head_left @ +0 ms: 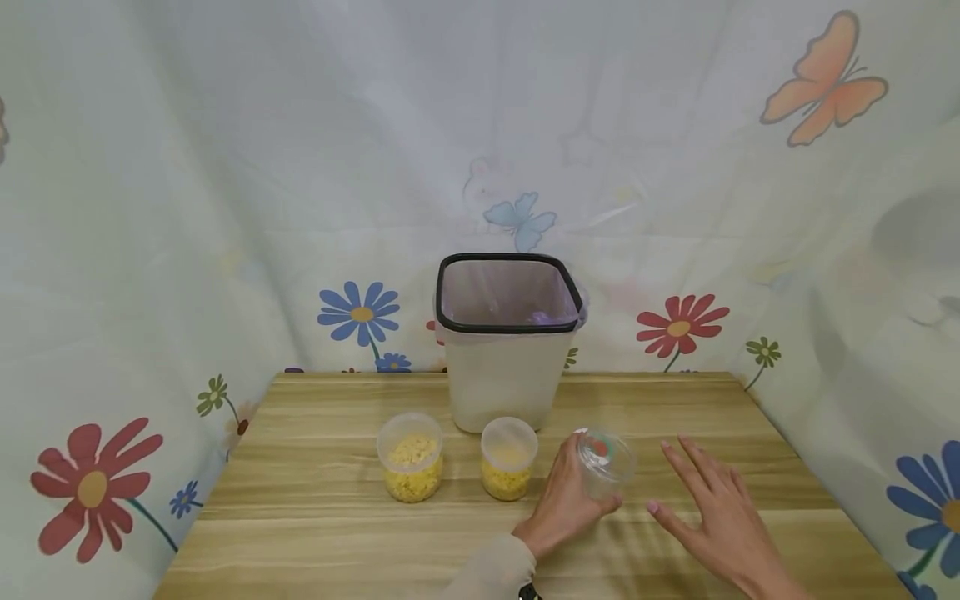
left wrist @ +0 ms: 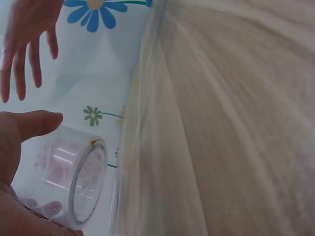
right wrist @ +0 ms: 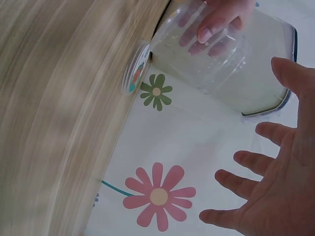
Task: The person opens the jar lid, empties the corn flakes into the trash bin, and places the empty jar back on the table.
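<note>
My left hand [head_left: 566,500] grips a clear plastic jar [left wrist: 64,172], its fingers and thumb around the see-through wall. Nothing shows inside the jar, and it is held above the wooden table. A round clear lid [right wrist: 135,71] with a red and green label stands close by on the table, partly seen through the jar in the head view. To the right, my right hand [head_left: 708,508] hovers with fingers spread, apart from the jar and holding nothing. Left of my left hand is a small clear tub [head_left: 508,479] of yellow bits.
A second, wider tub [head_left: 412,479] of yellow bits stands farther left. Behind them is a white bin [head_left: 502,379] with a black rim and a bag liner. The table [head_left: 315,533] ends at a flowered cloth backdrop [head_left: 300,208].
</note>
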A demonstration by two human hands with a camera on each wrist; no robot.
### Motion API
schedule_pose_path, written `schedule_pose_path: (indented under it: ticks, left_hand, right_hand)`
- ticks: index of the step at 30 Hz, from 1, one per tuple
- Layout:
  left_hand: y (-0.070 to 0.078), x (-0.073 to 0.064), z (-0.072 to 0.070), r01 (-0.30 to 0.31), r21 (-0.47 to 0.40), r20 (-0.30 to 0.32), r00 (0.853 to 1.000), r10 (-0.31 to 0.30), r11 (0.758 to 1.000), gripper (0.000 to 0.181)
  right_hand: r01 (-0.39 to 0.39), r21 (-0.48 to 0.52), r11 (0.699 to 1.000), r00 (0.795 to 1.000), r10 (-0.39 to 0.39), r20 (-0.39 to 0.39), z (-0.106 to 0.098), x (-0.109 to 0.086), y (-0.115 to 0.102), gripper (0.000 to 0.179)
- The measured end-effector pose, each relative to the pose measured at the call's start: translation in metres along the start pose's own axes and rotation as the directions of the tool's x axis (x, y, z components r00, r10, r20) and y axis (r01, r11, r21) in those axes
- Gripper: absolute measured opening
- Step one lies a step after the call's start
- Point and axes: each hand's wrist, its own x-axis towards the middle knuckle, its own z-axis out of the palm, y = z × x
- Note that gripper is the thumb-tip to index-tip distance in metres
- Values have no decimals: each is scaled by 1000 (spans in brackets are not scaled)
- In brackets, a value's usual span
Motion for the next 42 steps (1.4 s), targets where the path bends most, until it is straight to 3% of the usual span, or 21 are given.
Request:
schedule_pose_path:
  ticks: [16,25,42]
  left_hand:
    - [-20,9,16,74,37,35,997,-76,997,108]
    - [-27,13,17,39,50,38,998,-41,998,111]
    - [-34,17,17,45,68,76,996,-50,997,113]
  right_hand:
    - [-31,8,999,998,30,49,-1,0,-1,84]
    - [-21,9,1000,999,21,43,-2,1,-2,84]
    - [-28,-7,1000,998,29,61,0,1,-5,85]
